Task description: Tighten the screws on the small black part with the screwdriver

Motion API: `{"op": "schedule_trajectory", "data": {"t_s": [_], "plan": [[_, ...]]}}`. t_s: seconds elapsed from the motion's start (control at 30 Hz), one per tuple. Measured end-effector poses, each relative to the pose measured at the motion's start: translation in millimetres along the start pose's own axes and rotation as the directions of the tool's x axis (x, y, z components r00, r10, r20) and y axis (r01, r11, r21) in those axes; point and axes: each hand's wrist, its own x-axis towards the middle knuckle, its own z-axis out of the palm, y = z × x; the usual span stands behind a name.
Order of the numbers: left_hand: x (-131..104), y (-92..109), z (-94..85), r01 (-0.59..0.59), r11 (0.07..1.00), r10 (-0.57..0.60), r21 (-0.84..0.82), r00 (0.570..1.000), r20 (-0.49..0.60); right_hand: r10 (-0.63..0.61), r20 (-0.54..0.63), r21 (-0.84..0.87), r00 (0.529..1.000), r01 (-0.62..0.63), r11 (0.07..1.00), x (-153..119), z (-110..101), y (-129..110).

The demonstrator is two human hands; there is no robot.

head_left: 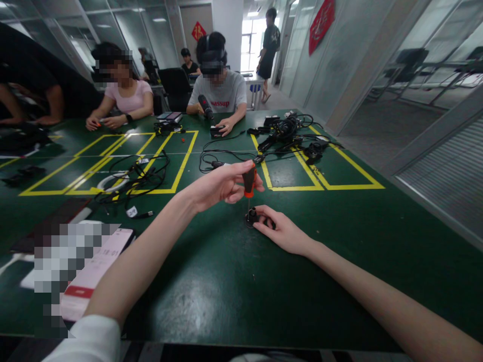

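My left hand (pixel 222 186) is closed around the handle of a screwdriver (pixel 248 183), black with orange-red parts. The screwdriver stands upright, its thin metal shaft pointing down at a small black part (pixel 250 219) on the green table (pixel 211 281). This part has a round flat base and a short tube rising from it; its exact kind I cannot make out. From the right, the fingers of my right hand (pixel 281 229) pinch the part and steady it against the tabletop. Whether a screw sits under the tip is too small to see.
Black cables (pixel 151 171) and a white cable coil (pixel 112 181) lie at the left, near a phone (pixel 98 266). A tangle of black cables and devices (pixel 287 133) lies at the back right. Across the table a person (pixel 219 93) holds a power drill (pixel 206 107). Yellow tape (pixel 354 187) marks rectangles.
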Motion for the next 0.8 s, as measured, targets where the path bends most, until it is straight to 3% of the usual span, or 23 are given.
{"op": "schedule_trajectory", "data": {"t_s": [0.8], "plan": [[1.2, -0.3, -2.5, 0.042, 0.996, -0.043, -0.077, 0.999, -0.001, 0.013, 0.008, 0.009, 1.0, -0.014, 1.0, -0.7, -1.9, -2.4]]}}
